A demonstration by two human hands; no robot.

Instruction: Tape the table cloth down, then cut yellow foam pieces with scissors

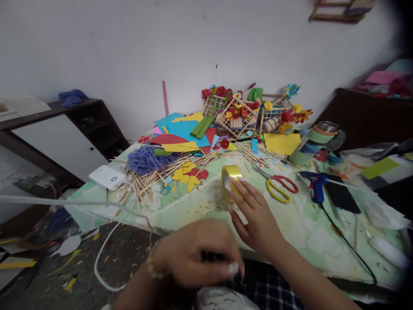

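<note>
A roll of yellow tape (232, 171) stands on its edge near the middle of the table. Beside it is my right hand (258, 217), fingers stretched out and apart, their tips at the roll's right side and front. Closer to me, over the table's front edge, my left hand (196, 252) is blurred. Its fingers curl in toward the thumb, and whatever may be between them is hidden. Scissors with red and yellow handles (279, 187) lie open to the right of the tape. Yellow paper petals (187, 174) lie to its left.
Thin wooden sticks (142, 185), purple yarn (150, 159) and coloured paper (187, 129) cover the left and back. Stick frames with paper flowers (238, 114) lean against the wall. At right are a blue glue gun (318, 187) and a jar (318, 140). A white cable (103, 254) hangs at left.
</note>
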